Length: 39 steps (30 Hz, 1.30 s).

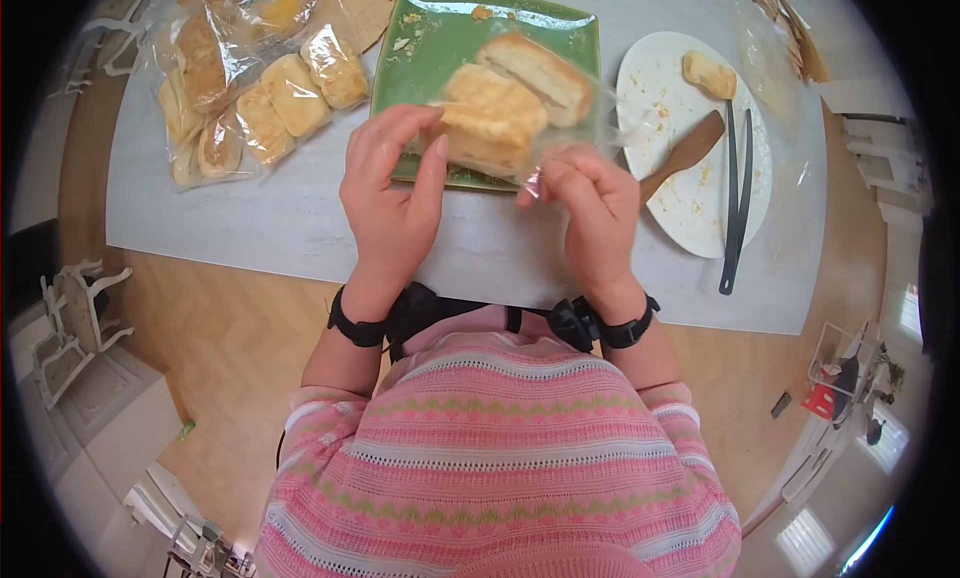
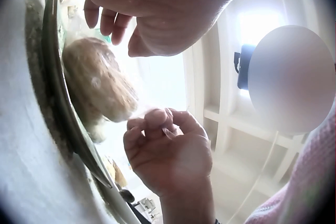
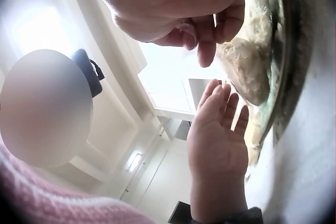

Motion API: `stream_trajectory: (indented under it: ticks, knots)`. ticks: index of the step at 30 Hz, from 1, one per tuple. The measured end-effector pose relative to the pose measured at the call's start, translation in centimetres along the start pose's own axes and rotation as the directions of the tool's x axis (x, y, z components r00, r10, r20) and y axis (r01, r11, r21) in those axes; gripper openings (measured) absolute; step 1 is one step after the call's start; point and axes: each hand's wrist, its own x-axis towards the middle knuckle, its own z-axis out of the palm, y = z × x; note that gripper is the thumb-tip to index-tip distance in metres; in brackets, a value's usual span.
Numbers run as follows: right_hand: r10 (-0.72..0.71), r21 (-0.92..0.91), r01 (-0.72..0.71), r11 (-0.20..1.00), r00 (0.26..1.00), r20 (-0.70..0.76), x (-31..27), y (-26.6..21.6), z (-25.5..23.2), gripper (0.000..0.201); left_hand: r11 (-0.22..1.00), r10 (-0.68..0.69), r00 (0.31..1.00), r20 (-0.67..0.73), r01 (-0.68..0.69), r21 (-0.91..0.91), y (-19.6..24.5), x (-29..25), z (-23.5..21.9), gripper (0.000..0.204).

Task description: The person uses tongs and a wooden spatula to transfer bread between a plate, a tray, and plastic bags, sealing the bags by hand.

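Note:
My right hand (image 1: 597,203) pinches the gathered end of a clear plastic bag (image 2: 102,79) with a golden-brown piece of bread (image 1: 492,113) inside. The bag lies low over the front of a square green plate (image 1: 420,63). At the bag's left side is my left hand (image 1: 392,193), its fingers loosely extended; the right wrist view shows this left hand (image 3: 218,148) with fingers fairly straight and nothing gripped. Behind the bagged piece, a split bread roll (image 1: 550,78) with a pale inside rests on the plate, among crumbs.
Several bagged bread pieces (image 1: 262,108) lie on the left of the table (image 1: 260,218). To the right, an oval white plate (image 1: 665,203) bears a wooden spatula (image 1: 692,146), black tongs (image 1: 738,193) and a small bread piece (image 1: 709,75). Clear plastic (image 1: 775,53) lies at the far right.

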Motion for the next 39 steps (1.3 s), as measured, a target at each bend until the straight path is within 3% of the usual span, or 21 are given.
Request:
stream_trajectory:
  ticks: [4, 6, 7, 11, 13, 15, 19, 20, 21, 22, 24, 26, 28, 30, 31, 32, 34, 35, 36, 38, 39]
  knots:
    - [-0.218, -0.044, 0.224, 0.974, 0.971, 0.102, 1.4, -2.7, -1.7, 0.020, 0.987, -0.100, 0.995, 0.007, 0.100, -0.125, 0.3, 1.2, -0.1, 0.027]
    - [-0.382, -0.033, 0.398, 0.917, 0.897, 0.222, 2.1, -3.7, -2.5, 0.021, 0.916, -0.229, 0.966, 0.123, 0.257, -0.309, 0.4, 1.8, 0.0, 0.036]
    - [-0.429, -0.061, 0.456, 0.888, 0.869, 0.246, 2.5, -4.2, -2.8, 0.018, 0.917, -0.227, 0.967, 0.114, 0.252, -0.310, 0.3, 2.1, 0.1, 0.036]
    - [-0.505, 0.035, 0.524, 0.851, 0.797, 0.331, 2.9, -6.5, -2.9, 0.016, 0.856, -0.226, 0.948, 0.223, 0.303, -0.419, -0.3, 4.3, 1.0, 0.051]
    - [-0.519, 0.136, 0.525, 0.840, 0.706, 0.482, 3.1, -7.5, -3.0, 0.014, 0.824, -0.235, 0.933, 0.271, 0.339, -0.453, -0.1, 5.7, 0.4, 0.055]
    - [-0.536, 0.148, 0.540, 0.829, 0.690, 0.486, 3.4, -7.9, -2.8, 0.014, 0.576, -0.196, 0.702, 0.685, 0.648, -0.499, 0.5, 7.1, -0.9, 0.046]
    - [-0.567, 0.180, 0.558, 0.810, 0.664, 0.487, 4.5, -8.1, -3.6, 0.016, 0.546, -0.132, 0.730, 0.670, 0.618, -0.566, 0.7, 6.9, -0.1, 0.036]
    - [-0.568, 0.180, 0.560, 0.809, 0.664, 0.487, 4.5, -8.3, -3.9, 0.016, 0.547, -0.122, 0.808, 0.577, 0.540, -0.640, 0.9, 7.0, 0.1, 0.034]
    - [-0.525, 0.081, 0.550, 0.832, 0.730, 0.436, 4.4, -8.5, -4.2, 0.016, 0.547, -0.111, 0.873, 0.475, 0.453, -0.704, 1.0, 7.2, 0.2, 0.034]
    - [-0.483, -0.017, 0.527, 0.850, 0.791, 0.376, 4.4, -8.7, -4.7, 0.016, 0.546, -0.109, 0.872, 0.477, 0.453, -0.705, 1.0, 7.3, 0.2, 0.034]
    - [-0.464, -0.053, 0.510, 0.859, 0.817, 0.342, 4.6, -8.9, -5.4, 0.014, 0.692, -0.104, 0.942, 0.319, 0.299, -0.657, 0.8, 7.9, 0.0, 0.034]
    - [-0.422, -0.350, 0.398, 0.848, 0.907, 0.008, 4.7, -8.7, -5.7, 0.014, 0.725, -0.105, 0.953, 0.283, 0.268, -0.634, 0.3, 8.1, 0.0, 0.034]
    - [-0.401, -0.331, 0.375, 0.866, 0.916, -0.010, 4.8, -8.4, -5.6, 0.013, 0.757, -0.103, 0.962, 0.251, 0.240, -0.608, -0.6, 8.1, 0.4, 0.035]
    - [-0.350, -0.288, 0.326, 0.900, 0.936, -0.037, 5.0, -7.9, -5.5, 0.041, 0.753, -0.149, 0.962, 0.230, 0.261, -0.604, -1.5, 7.9, 0.9, 0.036]
    - [-0.346, -0.307, 0.343, 0.888, 0.937, 0.048, 5.4, -7.4, -5.9, 0.072, 0.754, -0.146, 0.961, 0.233, 0.261, -0.603, -1.8, 7.7, 1.0, 0.036]
    - [-0.349, -0.308, 0.345, 0.887, 0.936, 0.044, 5.6, -6.8, -6.1, 0.072, 0.718, -0.166, 0.960, 0.227, 0.275, -0.639, -2.0, 7.6, 1.2, 0.036]
    - [-0.167, -0.327, 0.183, 0.927, 0.983, 0.076, 5.6, -5.8, -5.6, 0.078, 0.679, -0.184, 0.956, 0.228, 0.291, -0.674, -2.2, 7.5, 1.4, 0.036]
    - [-0.193, -0.317, 0.202, 0.927, 0.979, 0.059, 5.8, -5.3, -5.1, 0.058, 0.683, -0.173, 0.954, 0.244, 0.295, -0.668, -2.2, 7.4, 1.4, 0.037]
    - [-0.193, -0.317, 0.201, 0.927, 0.980, 0.057, 5.9, -5.1, -5.3, 0.058, 0.688, -0.163, 0.952, 0.259, 0.297, -0.662, -2.3, 7.3, 1.4, 0.037]
    - [-0.070, -0.309, 0.077, 0.948, 0.997, 0.034, 6.1, -4.9, -5.4, 0.028, 0.709, -0.159, 0.952, 0.263, 0.296, -0.641, -2.3, 7.4, 1.0, 0.036]
    - [-0.072, -0.306, 0.079, 0.949, 0.997, 0.034, 6.1, -4.9, -5.2, 0.028, 0.727, -0.157, 0.950, 0.269, 0.295, -0.620, -2.3, 7.4, 0.8, 0.035]
